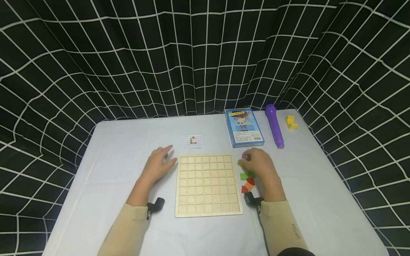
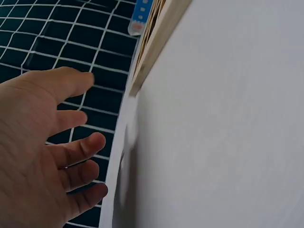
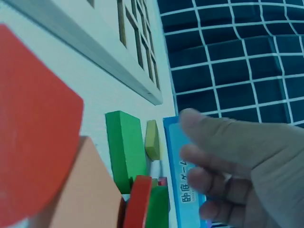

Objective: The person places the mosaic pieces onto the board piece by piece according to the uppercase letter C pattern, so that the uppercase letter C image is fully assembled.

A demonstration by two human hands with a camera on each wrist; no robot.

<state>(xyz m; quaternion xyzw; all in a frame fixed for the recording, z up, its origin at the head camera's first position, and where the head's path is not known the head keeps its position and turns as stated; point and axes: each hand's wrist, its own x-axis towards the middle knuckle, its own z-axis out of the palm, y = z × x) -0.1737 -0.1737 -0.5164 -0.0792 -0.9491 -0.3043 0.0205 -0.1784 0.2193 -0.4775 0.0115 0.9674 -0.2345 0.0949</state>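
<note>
The left hand [image 1: 160, 164] is lying flat beside the wooden board [image 1: 207, 184]. The right hand [image 1: 259, 164] is curling loosely over the coloured blocks [image 1: 247, 180], gripping nothing.

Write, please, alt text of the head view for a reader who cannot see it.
Two hands flank an empty wooden grid board on a white table: the left hand rests open, the right hand is over small coloured blocks. Behind lie a blue box and a purple flashlight.

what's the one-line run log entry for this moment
left hand: open, resting on white table beside wooden grid board | right hand: over small coloured wooden blocks, grip unclear
</note>
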